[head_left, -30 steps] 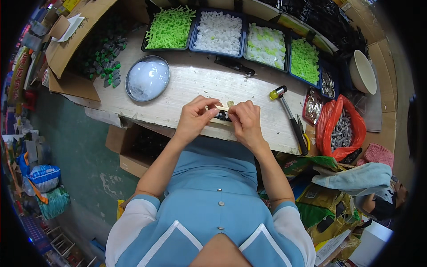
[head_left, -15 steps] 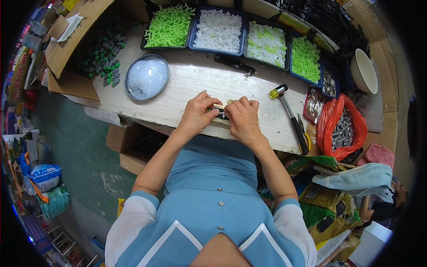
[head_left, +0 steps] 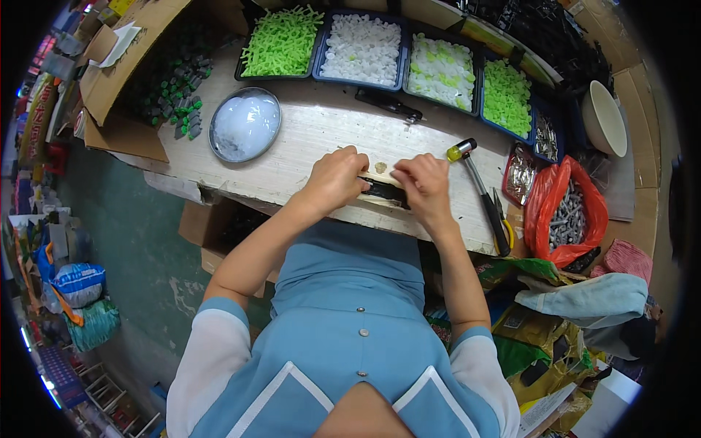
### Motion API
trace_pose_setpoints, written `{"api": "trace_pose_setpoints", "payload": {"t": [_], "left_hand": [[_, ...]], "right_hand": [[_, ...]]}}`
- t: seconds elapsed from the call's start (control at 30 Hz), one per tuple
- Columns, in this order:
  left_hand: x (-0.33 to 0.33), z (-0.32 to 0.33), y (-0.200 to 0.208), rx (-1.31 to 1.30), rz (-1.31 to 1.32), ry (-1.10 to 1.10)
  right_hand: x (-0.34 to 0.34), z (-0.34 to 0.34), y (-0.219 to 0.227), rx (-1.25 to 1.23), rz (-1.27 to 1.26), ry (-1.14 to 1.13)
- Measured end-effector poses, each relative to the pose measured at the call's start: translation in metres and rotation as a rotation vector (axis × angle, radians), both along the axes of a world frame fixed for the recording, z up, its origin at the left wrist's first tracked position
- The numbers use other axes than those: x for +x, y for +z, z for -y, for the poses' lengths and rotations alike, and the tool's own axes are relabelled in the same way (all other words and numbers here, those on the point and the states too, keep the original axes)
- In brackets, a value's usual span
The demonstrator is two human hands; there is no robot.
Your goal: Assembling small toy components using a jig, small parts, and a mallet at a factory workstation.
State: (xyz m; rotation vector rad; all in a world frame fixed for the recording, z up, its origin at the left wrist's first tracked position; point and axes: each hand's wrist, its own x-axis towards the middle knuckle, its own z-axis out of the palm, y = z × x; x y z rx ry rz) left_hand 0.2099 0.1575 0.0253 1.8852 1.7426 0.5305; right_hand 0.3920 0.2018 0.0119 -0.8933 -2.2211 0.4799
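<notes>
A black elongated part (head_left: 385, 192) lies near the front edge of the worktable, in a pale, cream-coloured holder. My left hand (head_left: 336, 179) is closed at its left end, thumb and fingers pressed together on it. At the other end is my right hand (head_left: 426, 186), fingers curled and thumb side against the part; whether it pinches some small piece is hidden. A small yellowish lump (head_left: 380, 168) sits on the table just beyond the part.
Blue trays of green pieces (head_left: 283, 44) and white pieces (head_left: 361, 50) line the back. A metal bowl (head_left: 219, 139) stands left, near grey-green parts (head_left: 191, 117). To the right lie a hammer (head_left: 482, 190), yellow-handled pliers (head_left: 504, 226) and a red bag (head_left: 540, 212) of grey parts.
My hands have moved apart, the right one to the right and the left one slightly left. More of the black part now shows between them.
</notes>
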Motion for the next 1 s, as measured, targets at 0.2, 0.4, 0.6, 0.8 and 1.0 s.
{"api": "trace_pose_setpoints", "payload": {"t": [0.2, 0.4, 0.6, 0.8, 1.0], "left_hand": [[-0.015, -0.04, 0.019, -0.366, 0.052, -0.195], [0.013, -0.127, 0.024, 0.304, 0.003, -0.189], [0.05, -0.19, 0.004, 0.314, -0.287, -0.132], [0.044, -0.199, 0.008, 0.241, -0.242, -0.202], [0.037, -0.195, 0.015, 0.307, -0.351, -0.256]], "right_hand": [[0.04, -0.01, 0.004, -0.123, -0.056, -0.145], [0.057, -0.008, 0.0, -0.458, -0.169, -0.236], [0.06, -0.014, 0.008, -0.38, -0.072, -0.103], [0.066, -0.011, 0.01, -0.377, -0.036, -0.145], [0.064, -0.013, 0.009, -0.391, -0.114, -0.211]]}}
